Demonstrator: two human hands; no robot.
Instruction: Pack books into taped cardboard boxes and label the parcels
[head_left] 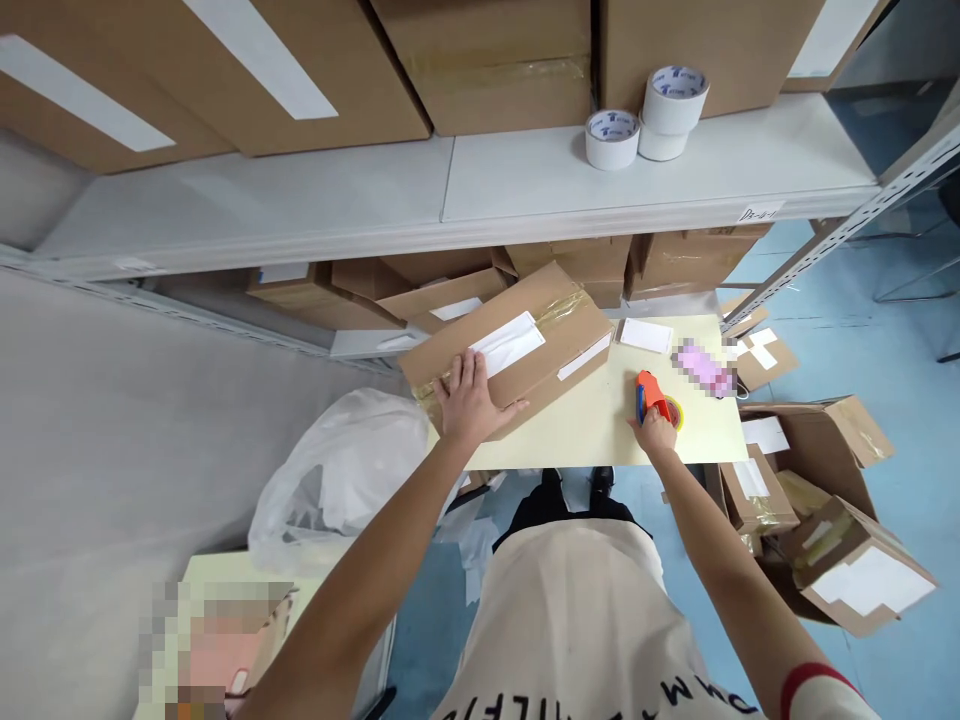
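Observation:
A taped cardboard box lies at an angle on the pale yellow table, a white paper label on its top and another strip on its side. My left hand rests flat on the box's near left part, fingers spread, with the fingertips at the label's edge. At the table's right side, my right hand is wrapped round an orange tape dispenser with a blue part and a yellow-rimmed roll. The dispenser is on or just above the tabletop; I cannot tell which.
A white pad and a blurred pink item lie beyond the dispenser. White tape rolls stand on the grey shelf overhead. An open carton of boxes sits on the floor at right. A white plastic bag is at left.

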